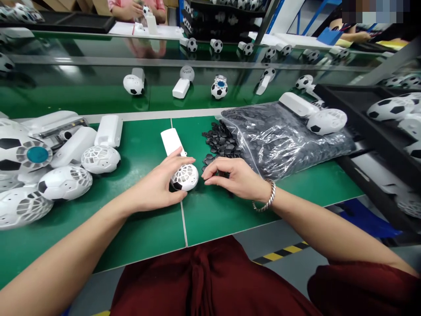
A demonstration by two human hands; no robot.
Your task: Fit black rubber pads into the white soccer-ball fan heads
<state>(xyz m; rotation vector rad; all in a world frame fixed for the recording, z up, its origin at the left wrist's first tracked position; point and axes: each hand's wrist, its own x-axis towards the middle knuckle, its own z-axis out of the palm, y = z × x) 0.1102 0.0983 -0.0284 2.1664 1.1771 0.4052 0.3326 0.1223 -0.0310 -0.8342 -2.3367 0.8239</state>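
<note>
On the green table mat, a white device with a round, soccer-ball-patterned head [186,177] lies with its flat white body pointing away. My left hand [161,182] is wrapped round the left side of that head, thumb in front and fingers behind. Just right of the head, my right hand [232,175] has its thumb and index finger pinched close together; anything between the fingertips is too small to make out. Small black pieces [222,140] are heaped behind my right hand, at the mouth of a clear plastic bag [279,140] full of the same pieces.
Several white ball-headed devices [66,182] are piled at the left. Another device [327,121] rests on the bag. Black trays [371,127] stand at the right. Beyond the mat, a green conveyor [98,94] carries more devices. A person in pink [136,11] works across it.
</note>
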